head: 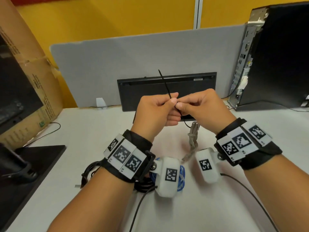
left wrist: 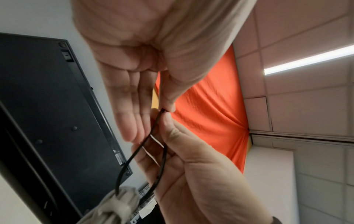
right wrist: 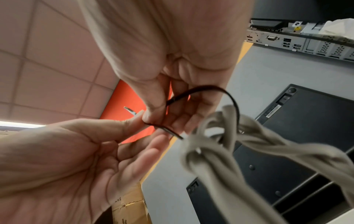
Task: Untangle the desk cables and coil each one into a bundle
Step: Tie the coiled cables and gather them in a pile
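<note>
1. hands are raised together above the white desk [head: 93, 131], in front of an upturned black keyboard [head: 167, 91] leaning against a grey partition [head: 142, 56].
2. a black cable tie [head: 164, 84] is pinched by the left hand [head: 155, 111] between thumb and forefinger, with its free tail pointing up and away.
3. the same tie is pinched by the right hand [head: 200, 106] at the point where the fingertips of both hands meet.
4. in the wrist views the tie [left wrist: 145, 144] is seen looped through a coiled beige cable [right wrist: 229, 144], which hangs below the hands.
5. the lower part of the beige cable [head: 193, 136] is seen between the wrists, reaching down to the desk.
6. a blue cable bundle [head: 182, 178] and a black cable bundle [head: 90, 173] lie on the desk under the left wrist.
7. a black computer tower [head: 275, 56] stands at the right, a cardboard box [head: 33, 72] at the left.
</note>
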Available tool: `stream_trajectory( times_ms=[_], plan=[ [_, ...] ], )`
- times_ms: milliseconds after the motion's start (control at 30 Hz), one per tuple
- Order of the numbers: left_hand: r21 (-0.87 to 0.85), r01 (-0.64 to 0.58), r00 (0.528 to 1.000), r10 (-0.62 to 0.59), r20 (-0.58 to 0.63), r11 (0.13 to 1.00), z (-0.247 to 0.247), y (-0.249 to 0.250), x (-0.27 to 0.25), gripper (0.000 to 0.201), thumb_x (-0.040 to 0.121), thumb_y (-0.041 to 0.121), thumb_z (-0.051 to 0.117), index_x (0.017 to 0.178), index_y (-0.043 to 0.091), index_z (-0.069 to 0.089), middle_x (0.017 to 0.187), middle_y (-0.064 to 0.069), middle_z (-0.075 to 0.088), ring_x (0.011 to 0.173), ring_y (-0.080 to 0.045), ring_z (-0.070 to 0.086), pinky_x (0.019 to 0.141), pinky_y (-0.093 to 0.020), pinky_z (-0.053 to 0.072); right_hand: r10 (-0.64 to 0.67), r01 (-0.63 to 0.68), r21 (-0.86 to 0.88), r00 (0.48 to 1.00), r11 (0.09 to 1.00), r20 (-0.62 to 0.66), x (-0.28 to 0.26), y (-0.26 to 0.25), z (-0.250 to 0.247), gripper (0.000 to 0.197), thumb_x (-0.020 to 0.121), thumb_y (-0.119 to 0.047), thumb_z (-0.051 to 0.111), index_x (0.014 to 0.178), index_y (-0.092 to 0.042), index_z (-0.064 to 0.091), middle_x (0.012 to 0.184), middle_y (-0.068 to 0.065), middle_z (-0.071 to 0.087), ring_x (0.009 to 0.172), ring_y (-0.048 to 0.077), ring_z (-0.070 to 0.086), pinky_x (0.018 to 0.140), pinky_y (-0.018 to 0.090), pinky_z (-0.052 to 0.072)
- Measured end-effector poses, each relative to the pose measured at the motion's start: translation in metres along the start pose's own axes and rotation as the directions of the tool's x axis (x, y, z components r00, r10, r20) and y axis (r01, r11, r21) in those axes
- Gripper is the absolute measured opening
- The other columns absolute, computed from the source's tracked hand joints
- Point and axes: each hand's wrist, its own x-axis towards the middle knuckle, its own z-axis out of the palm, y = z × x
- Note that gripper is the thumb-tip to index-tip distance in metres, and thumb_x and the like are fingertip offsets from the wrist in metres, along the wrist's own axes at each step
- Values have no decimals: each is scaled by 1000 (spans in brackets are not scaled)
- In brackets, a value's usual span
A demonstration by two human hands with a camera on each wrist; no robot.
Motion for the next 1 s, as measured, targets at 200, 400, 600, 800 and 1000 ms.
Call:
stream_trajectory(
  times_ms=[200, 400, 600, 800, 1000],
  plan=[
    [-29, 15, 1000, -14, 18, 999, 0, -3, 2, 23, 98, 14, 55, 116, 11, 68, 80, -19, 74, 71, -27, 74, 62, -32, 61, -30, 29, -19, 998, 999, -54, -1, -3, 4, 11, 88, -13, 67, 90, -19, 77, 77, -11, 72, 70, -4, 65, 67, 9, 51],
    [-15, 18, 999, -18, 43, 1000, 4, 0, -1, 25, 99, 14, 53, 118, 10, 67, 81, -22, 73, 72, -29, 74, 64, -36, 62, -26, 25, -23, 998, 999, -64, 0, 0, 6, 15, 91, -12, 62, 82, -6, 73, 70, 4, 68, 63, 7, 61, 67, 27, 55],
    [83, 77, 989, -87, 118, 994, 7, 1, -4, 33, 96, 4, 52, 124, 16, 64, 87, -13, 74, 74, -25, 74, 68, -40, 62, 97, -103, 120, 994, 987, 57, 7, 4, -9, 22, 94, -10, 59, 75, -15, 70, 63, 2, 69, 61, 11, 66, 63, 27, 57],
    [809, -42, 890, -345, 297, 586, -5, -10, 4, 23, 90, 25, 65, 104, 8, 72, 87, -7, 75, 78, -25, 71, 71, -37, 61, 178, -161, -98, 965, 982, 193, 7, 4, -29, 21, 92, -22, 63, 74, -23, 73, 65, -5, 72, 60, 2, 64, 65, 21, 52],
    [972, -157, 689, -685, 236, 177, -14, -23, 4, 37, 81, 40, 74, 100, 7, 74, 86, -3, 69, 68, -14, 54, 58, -24, 49, 271, -208, -222, 912, 952, 308, 4, -5, -32, 20, 91, -22, 65, 74, -19, 76, 65, -2, 73, 56, 1, 62, 56, 14, 48]
  ],
)
